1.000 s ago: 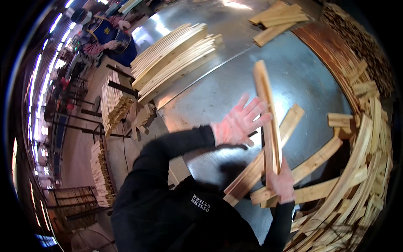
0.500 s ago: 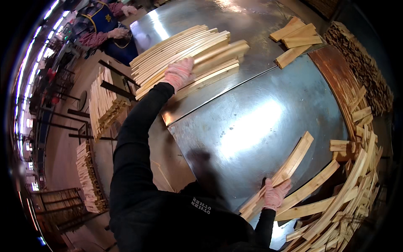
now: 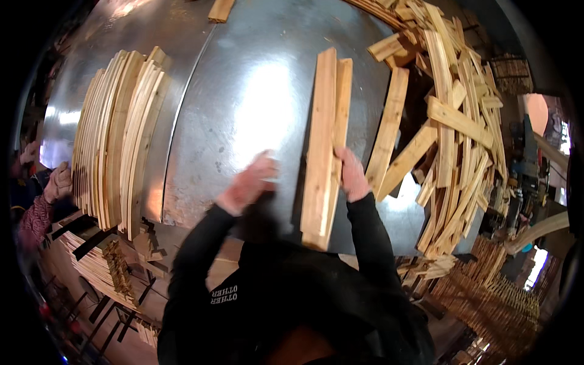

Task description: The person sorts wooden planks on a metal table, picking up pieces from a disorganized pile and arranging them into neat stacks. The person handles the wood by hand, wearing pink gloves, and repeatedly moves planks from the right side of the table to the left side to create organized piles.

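Observation:
Two long wooden boards [image 3: 319, 152] lie side by side, one partly over the other, on the metal tabletop in front of me. My right hand [image 3: 354, 175], in a pink glove, grips their right edge, with its fingertips hidden behind the wood. My left hand [image 3: 248, 184], gloved alike, hovers over the table to the left of the boards, apart from them. Motion smears its fingers, and I see nothing held in it. A row of wooden boards [image 3: 115, 137] stands on edge, packed together, on the left part of the table.
A jumbled heap of loose boards [image 3: 447, 121] covers the right side. Another person's gloved hand [image 3: 59, 181] is beside the left row. Stacked boards [image 3: 100, 267] sit on a rack below the table's left edge. One board end [image 3: 220, 10] lies at the far edge.
My left hand has left the board row and come back toward the middle. The view has swung right. My right hand still holds the boards, which now point straight away from me.

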